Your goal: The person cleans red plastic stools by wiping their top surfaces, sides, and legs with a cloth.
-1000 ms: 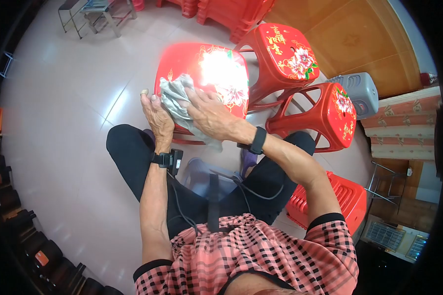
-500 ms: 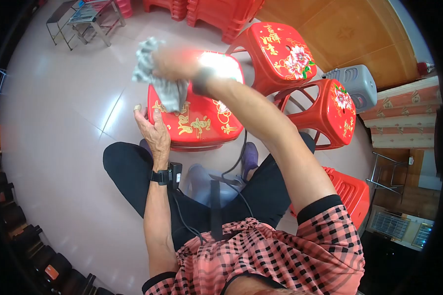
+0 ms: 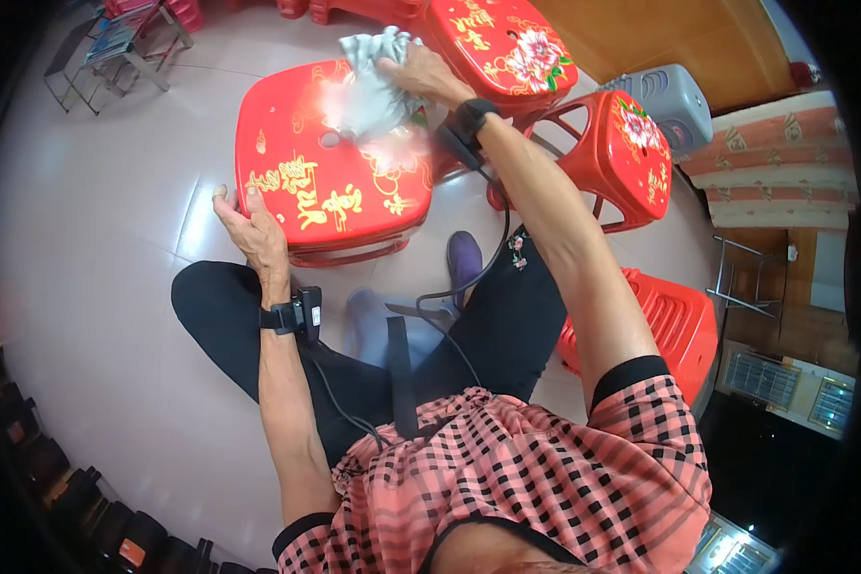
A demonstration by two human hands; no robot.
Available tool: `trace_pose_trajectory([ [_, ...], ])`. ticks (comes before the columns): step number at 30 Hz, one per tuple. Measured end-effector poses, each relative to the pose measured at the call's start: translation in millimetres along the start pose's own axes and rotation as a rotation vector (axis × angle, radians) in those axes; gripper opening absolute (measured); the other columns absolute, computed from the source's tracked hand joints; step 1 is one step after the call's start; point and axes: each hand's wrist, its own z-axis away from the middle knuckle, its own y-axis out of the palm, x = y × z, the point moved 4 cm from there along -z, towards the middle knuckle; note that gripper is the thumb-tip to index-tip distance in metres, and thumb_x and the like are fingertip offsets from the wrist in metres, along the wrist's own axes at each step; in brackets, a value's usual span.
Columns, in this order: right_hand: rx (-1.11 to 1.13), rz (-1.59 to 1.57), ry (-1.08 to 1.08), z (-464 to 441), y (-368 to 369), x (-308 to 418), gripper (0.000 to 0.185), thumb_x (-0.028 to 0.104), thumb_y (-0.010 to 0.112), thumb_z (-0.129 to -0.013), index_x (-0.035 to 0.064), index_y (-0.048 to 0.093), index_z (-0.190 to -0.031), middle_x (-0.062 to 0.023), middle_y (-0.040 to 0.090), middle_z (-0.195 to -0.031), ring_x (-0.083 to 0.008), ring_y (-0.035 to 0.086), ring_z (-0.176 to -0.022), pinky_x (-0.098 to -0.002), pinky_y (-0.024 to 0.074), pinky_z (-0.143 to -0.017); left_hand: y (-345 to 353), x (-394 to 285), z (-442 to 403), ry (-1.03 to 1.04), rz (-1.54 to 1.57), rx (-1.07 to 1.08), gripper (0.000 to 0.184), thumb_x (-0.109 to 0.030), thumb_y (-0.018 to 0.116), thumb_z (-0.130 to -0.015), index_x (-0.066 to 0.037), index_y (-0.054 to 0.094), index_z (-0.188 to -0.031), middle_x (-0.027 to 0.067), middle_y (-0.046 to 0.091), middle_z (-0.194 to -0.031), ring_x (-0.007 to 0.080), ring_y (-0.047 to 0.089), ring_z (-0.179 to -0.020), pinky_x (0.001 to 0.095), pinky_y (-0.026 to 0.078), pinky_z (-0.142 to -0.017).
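Note:
A red plastic stool (image 3: pixel 282 120) with gold lettering and a flower pattern stands in front of my knees. My left hand (image 3: pixel 256 231) grips its near left corner, with the thumb by the top edge and other fingers partly hidden. Bunched under my right hand (image 3: pixel 429 77) is a grey-white cloth (image 3: pixel 378 100). The hand is closed on this cloth near the far right part of the seat. The cloth's lower part is blurred and covers some of the print.
Two more red stools, one behind (image 3: pixel 507 48) and one at the right (image 3: pixel 631 143), stand close by. Beyond them is a grey plastic stool (image 3: pixel 665 100). Red stacked stools (image 3: pixel 665 320) sit by my right leg. A cable (image 3: pixel 502 230) hangs from my right wrist.
My right hand has swept the cloth from the stool's far left side to its far right, uncovering the left of the seat. My left hand keeps its hold on the corner. The view has shifted.

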Motion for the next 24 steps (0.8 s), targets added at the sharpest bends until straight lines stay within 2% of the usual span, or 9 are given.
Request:
trace_pose_trajectory([
  [4, -0.023, -0.160, 0.211, 56, 13, -43, 0.070, 0.054, 0.055, -0.082, -0.0141, 0.063, -0.098, -0.0389, 0.061, -0.102, -0.0479, 0.061, -0.101, -0.0496, 0.0489, -0.089, 1, 1, 0, -0.001, -0.006, 0.000, 0.051, -0.027, 0.050, -0.098, 0.006, 0.033, -0.133, 0.0291, 0.049, -0.124, 0.0367, 0.052, -0.114, 0.0424, 0.041, -0.099],
  [5, -0.043, -0.222, 0.199, 74, 21, -50, 0.070, 0.055, 0.055, -0.083, -0.0144, 0.065, -0.090, -0.0406, 0.060, -0.098, -0.0507, 0.060, -0.100, -0.0506, 0.0490, -0.087, 0, -1, 0, -0.009, 0.002, 0.001, 0.052, -0.028, 0.050, -0.098, 0.006, 0.033, -0.133, 0.0289, 0.049, -0.124, 0.0364, 0.052, -0.114, 0.0423, 0.041, -0.098],
  [8, -0.140, -0.263, 0.149, 133, 31, -37, 0.066, 0.046, 0.056, -0.087, -0.0159, 0.053, -0.110, -0.0404, 0.055, -0.106, -0.0532, 0.056, -0.102, -0.0532, 0.0457, -0.088, 1, 3, -1, -0.018, 0.012, 0.002, 0.052, -0.030, 0.050, -0.098, 0.006, 0.034, -0.133, 0.0283, 0.050, -0.122, 0.0356, 0.053, -0.112, 0.0419, 0.041, -0.097],
  [11, -0.173, -0.310, 0.034, 177, 53, -35, 0.061, 0.039, 0.056, -0.089, -0.0138, 0.045, -0.119, -0.0393, 0.047, -0.116, -0.0530, 0.049, -0.109, -0.0556, 0.0409, -0.093, 0, 3, -1, -0.015, 0.015, 0.009, 0.052, -0.031, 0.050, -0.099, 0.006, 0.035, -0.132, 0.0281, 0.050, -0.122, 0.0349, 0.053, -0.112, 0.0415, 0.042, -0.097],
  [14, -0.256, -0.344, -0.026, 224, 43, -2, 0.055, 0.034, 0.053, -0.091, -0.0119, 0.045, -0.121, -0.0380, 0.041, -0.123, -0.0514, 0.042, -0.115, -0.0566, 0.0364, -0.097, 1, 3, -2, -0.010, 0.013, 0.005, 0.051, -0.031, 0.050, -0.099, 0.007, 0.037, -0.130, 0.0273, 0.049, -0.123, 0.0344, 0.052, -0.113, 0.0413, 0.041, -0.097],
  [17, -0.214, -0.177, -0.046, 253, 56, 5, 0.049, 0.024, 0.056, -0.090, -0.0095, 0.045, -0.124, -0.0361, 0.038, -0.128, -0.0500, 0.039, -0.120, -0.0567, 0.0327, -0.101, 2, 16, -5, 0.040, -0.030, -0.018, 0.050, -0.030, 0.051, -0.098, 0.008, 0.039, -0.128, 0.0261, 0.049, -0.123, 0.0343, 0.050, -0.114, 0.0413, 0.039, -0.100],
  [20, -0.353, -0.369, -0.143, 270, 50, 19, 0.046, 0.013, 0.060, -0.086, -0.0065, 0.046, -0.125, -0.0342, 0.039, -0.130, -0.0496, 0.038, -0.121, -0.0543, 0.0303, -0.104, 1, 13, -5, 0.090, -0.024, -0.034, 0.049, -0.029, 0.052, -0.097, 0.009, 0.041, -0.126, 0.0251, 0.050, -0.123, 0.0346, 0.049, -0.116, 0.0407, 0.037, -0.102],
  [21, -0.295, -0.472, -0.079, 273, 49, 18, 0.048, 0.007, 0.064, -0.082, -0.0047, 0.047, -0.125, -0.0332, 0.039, -0.131, -0.0502, 0.037, -0.122, -0.0518, 0.0296, -0.106, 1, 12, -6, 0.089, -0.027, -0.029, 0.049, -0.029, 0.052, -0.097, 0.009, 0.041, -0.126, 0.0252, 0.050, -0.123, 0.0346, 0.049, -0.116, 0.0405, 0.037, -0.102],
  [24, -0.257, -0.326, -0.115, 267, 40, 18, 0.056, 0.010, 0.068, -0.079, -0.0045, 0.044, -0.127, -0.0319, 0.040, -0.127, -0.0499, 0.039, -0.118, -0.0504, 0.0321, -0.104, 0, 11, -5, 0.097, -0.053, -0.040, 0.048, -0.028, 0.053, -0.096, 0.009, 0.042, -0.125, 0.0246, 0.051, -0.118, 0.0346, 0.050, -0.112, 0.0409, 0.038, -0.099],
])
